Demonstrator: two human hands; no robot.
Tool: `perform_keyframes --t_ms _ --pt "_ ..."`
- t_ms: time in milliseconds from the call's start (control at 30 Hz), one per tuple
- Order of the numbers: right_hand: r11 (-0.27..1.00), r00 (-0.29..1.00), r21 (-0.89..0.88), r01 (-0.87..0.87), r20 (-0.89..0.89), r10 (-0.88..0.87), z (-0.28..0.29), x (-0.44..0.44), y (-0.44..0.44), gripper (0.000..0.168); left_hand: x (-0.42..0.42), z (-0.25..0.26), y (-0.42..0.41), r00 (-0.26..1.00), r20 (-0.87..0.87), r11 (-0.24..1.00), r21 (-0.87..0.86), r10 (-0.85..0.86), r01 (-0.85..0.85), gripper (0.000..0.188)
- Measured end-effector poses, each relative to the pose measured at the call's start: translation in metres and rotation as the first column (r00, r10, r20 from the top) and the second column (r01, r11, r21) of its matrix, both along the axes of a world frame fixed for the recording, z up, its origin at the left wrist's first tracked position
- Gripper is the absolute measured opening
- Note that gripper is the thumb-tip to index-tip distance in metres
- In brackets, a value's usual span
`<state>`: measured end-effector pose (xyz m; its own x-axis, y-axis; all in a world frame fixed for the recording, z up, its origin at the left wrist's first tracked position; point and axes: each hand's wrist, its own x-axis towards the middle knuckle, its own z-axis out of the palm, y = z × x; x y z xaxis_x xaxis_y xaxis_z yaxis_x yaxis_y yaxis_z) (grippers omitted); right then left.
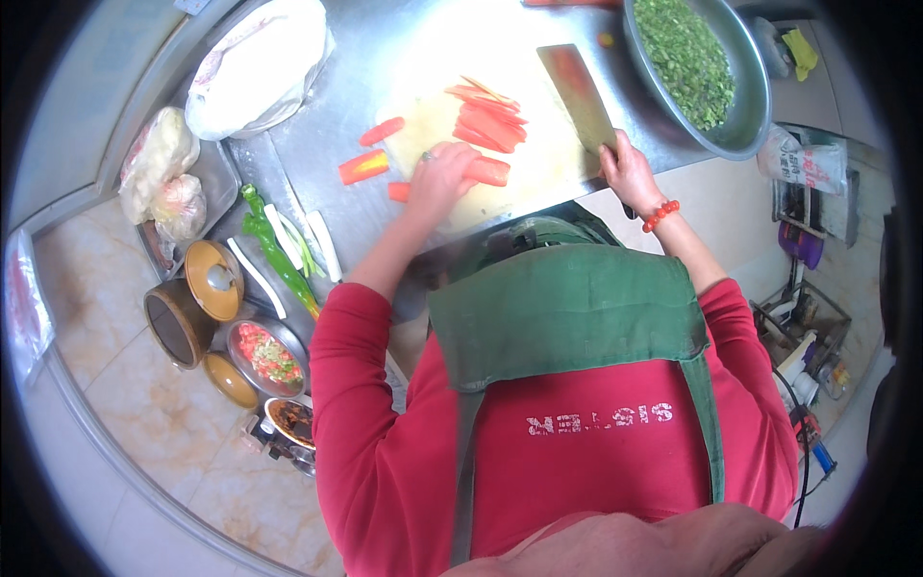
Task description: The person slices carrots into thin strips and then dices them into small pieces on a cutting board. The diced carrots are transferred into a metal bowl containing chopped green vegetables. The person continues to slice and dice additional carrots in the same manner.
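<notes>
My left hand (441, 175) rests over a thick piece of carrot (487, 172) on a pale cutting board (537, 173), fingers closed around its left end. In my right hand (626, 169) is the handle of a cleaver (578, 94), its broad blade over the board's right side and clear of the carrot. Thin carrot slices (490, 124) lie fanned and overlapping behind the held piece. Left of the board are a carrot chunk with a yellow patch (363, 167) and a smaller carrot piece (382, 131). Another chunk (398, 191) is partly hidden by my left hand.
A metal bowl of chopped greens (753, 133) stands at right. At left are a plastic-lined container (259, 68), bagged dough-like lumps (162, 169), green peppers (270, 245), white scallion stalks (322, 245), a brown crock (173, 324) and a bowl of chopped vegetables (296, 386).
</notes>
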<state>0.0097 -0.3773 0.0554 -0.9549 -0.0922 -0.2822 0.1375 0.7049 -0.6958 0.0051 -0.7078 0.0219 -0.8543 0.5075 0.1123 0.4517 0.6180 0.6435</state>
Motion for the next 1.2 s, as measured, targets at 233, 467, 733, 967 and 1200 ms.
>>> perform_keyframes --t_ms 233,467,733,967,1200 --pt "0.831 0.842 0.140 -0.538 0.124 0.524 0.073 -0.003 -0.056 0.019 0.020 -0.015 -0.005 0.979 -0.142 0.986 0.107 0.145 -0.130 0.030" --pt "0.572 0.633 0.278 -0.772 0.247 0.734 0.066 -0.018 -0.094 0.018 0.023 -0.023 -0.001 0.965 -0.157 0.975 0.104 0.212 -0.197 0.023" --pt "0.532 0.621 0.352 -0.770 0.219 0.753 0.042 -0.043 -0.113 0.015 0.023 -0.026 -0.002 0.950 -0.213 0.971 0.121 0.229 -0.207 0.020" --pt "0.575 0.636 0.303 -0.760 0.165 0.754 0.040 -0.012 -0.102 0.022 0.030 -0.031 -0.001 0.951 -0.185 0.966 0.118 0.248 -0.229 0.017" --pt "0.518 0.593 0.334 -0.788 0.184 0.784 0.053 -0.037 -0.119 0.018 0.033 -0.032 -0.009 0.951 -0.204 0.966 0.164 0.233 -0.201 0.018"
